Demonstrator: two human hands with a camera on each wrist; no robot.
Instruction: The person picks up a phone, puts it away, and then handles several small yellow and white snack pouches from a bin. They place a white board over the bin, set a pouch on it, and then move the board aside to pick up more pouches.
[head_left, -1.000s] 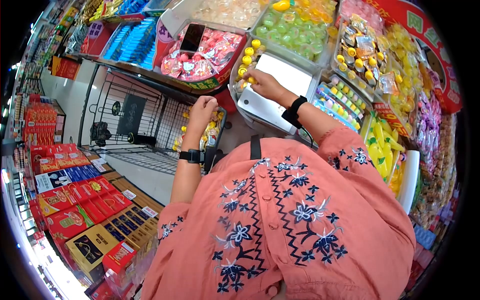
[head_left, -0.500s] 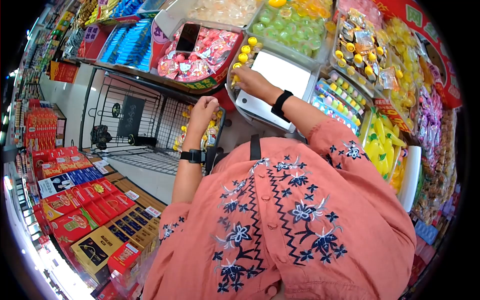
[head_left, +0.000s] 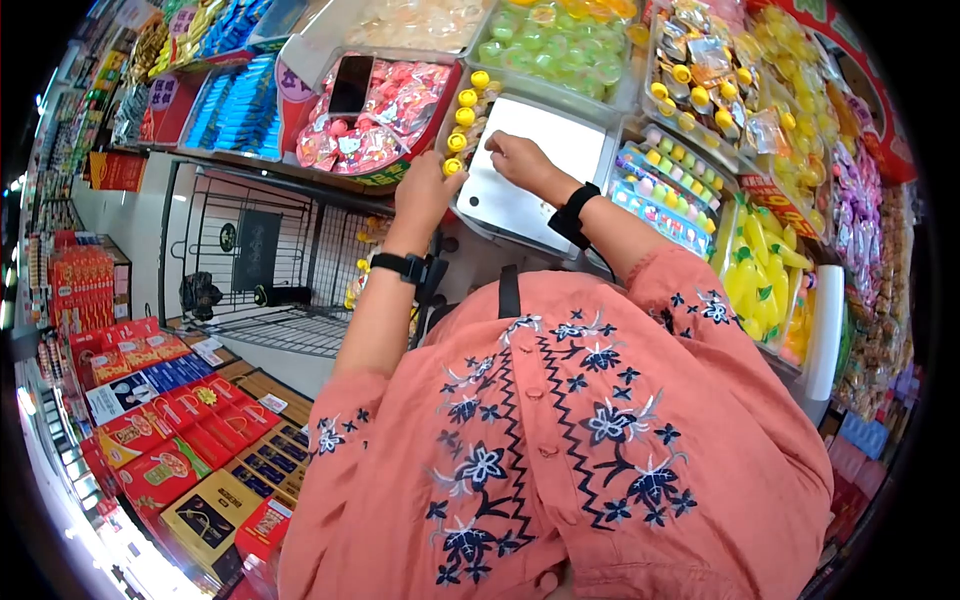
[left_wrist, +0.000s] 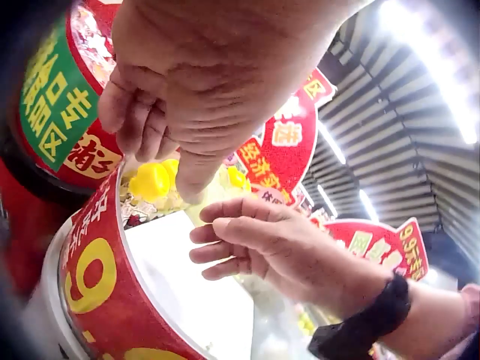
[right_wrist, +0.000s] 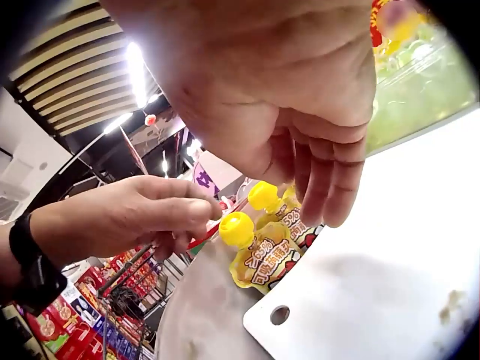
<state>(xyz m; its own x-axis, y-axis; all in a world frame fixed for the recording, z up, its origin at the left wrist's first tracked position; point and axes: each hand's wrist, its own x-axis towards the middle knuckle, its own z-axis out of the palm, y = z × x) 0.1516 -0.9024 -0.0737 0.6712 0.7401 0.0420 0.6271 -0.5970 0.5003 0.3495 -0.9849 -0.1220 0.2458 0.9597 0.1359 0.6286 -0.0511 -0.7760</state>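
Observation:
The left hand (head_left: 425, 198) is at the near end of a row of yellow-capped pouches (head_left: 465, 115), its fingertips beside the nearest cap. In the right wrist view the left hand (right_wrist: 139, 214) has loosely bent fingers next to that yellow cap (right_wrist: 237, 229); whether they touch it I cannot tell. Over the white board (head_left: 545, 190) hovers the right hand (head_left: 528, 167), its fingers loosely bent and holding nothing visible. The left wrist view shows the right hand (left_wrist: 262, 244) with spread fingers above the board (left_wrist: 187, 270), near yellow caps (left_wrist: 150, 182).
A phone (head_left: 351, 86) lies on pink candy packs (head_left: 405, 100). Bins of green jellies (head_left: 555, 50) and banana-shaped packs (head_left: 757, 270) surround the board. A wire cart (head_left: 270, 250) stands at the left, with stacked red boxes (head_left: 165, 470) in front of it.
The left hand has moved up and right from beside the cart to the pouches. The right hand has left the pouches and moved right, over the board.

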